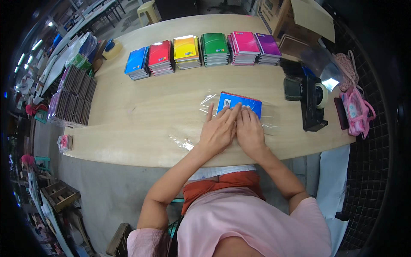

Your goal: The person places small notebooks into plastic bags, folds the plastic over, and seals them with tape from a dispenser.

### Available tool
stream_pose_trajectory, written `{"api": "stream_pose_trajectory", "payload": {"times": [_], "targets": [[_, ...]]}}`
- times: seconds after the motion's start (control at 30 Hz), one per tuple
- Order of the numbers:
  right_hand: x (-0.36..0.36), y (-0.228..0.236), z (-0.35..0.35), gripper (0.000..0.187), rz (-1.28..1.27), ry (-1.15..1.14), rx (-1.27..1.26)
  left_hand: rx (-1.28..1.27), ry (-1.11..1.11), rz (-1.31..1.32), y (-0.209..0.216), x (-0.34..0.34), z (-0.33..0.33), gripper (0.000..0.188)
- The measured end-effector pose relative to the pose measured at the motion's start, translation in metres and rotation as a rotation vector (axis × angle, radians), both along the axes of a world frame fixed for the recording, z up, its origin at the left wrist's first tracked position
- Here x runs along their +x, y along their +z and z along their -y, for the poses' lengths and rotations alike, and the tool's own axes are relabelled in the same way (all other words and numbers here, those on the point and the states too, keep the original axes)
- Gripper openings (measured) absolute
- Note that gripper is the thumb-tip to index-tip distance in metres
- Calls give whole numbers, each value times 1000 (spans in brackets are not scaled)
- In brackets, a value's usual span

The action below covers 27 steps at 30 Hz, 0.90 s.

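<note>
A blue spiral notebook lies on the table with its coil along the far edge. Clear plastic wrap spreads around it and under my hands. My left hand rests on the notebook's near left part, fingers stretched out and the thumb apart. Beside it, my right hand lies on the near right part with its fingers extended and close together. The fingertips of both hands meet over the cover. Neither hand grips anything. The notebook's near edge is hidden under the hands.
Along the far side stand notebook stacks: blue, red, yellow, green, pink and purple. Wrapped stacks sit at left. A black tape dispenser, a pink bag and a cardboard box are at right.
</note>
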State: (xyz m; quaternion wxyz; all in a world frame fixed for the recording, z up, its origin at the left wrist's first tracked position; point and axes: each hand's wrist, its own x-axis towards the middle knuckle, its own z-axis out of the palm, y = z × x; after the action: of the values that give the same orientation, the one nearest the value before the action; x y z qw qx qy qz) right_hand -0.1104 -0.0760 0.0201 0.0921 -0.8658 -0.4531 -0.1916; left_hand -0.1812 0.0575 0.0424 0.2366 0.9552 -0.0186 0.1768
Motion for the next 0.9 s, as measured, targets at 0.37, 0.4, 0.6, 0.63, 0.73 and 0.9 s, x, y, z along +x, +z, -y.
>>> {"api": "stream_pose_trajectory", "payload": {"times": [0.37,0.4,0.6,0.63,0.73,0.9], "targets": [[-8,18,47,76,-238,47,2,218,133,-5,-3,-6,22,55],[-7,16,48,76,-239,47,1,218,132,-7,-4,-6,24,55],[1,12,54,85,-270,101,271,183,166,41,-8,-5,31,55],[2,12,55,86,-287,121,283,180,176,28,-8,-5,32,55],[4,13,58,86,-292,123,287,180,170,0,-4,-3,37,55],[21,31,79,72,-444,219,555,189,146,-67,-1,-3,36,58]]}}
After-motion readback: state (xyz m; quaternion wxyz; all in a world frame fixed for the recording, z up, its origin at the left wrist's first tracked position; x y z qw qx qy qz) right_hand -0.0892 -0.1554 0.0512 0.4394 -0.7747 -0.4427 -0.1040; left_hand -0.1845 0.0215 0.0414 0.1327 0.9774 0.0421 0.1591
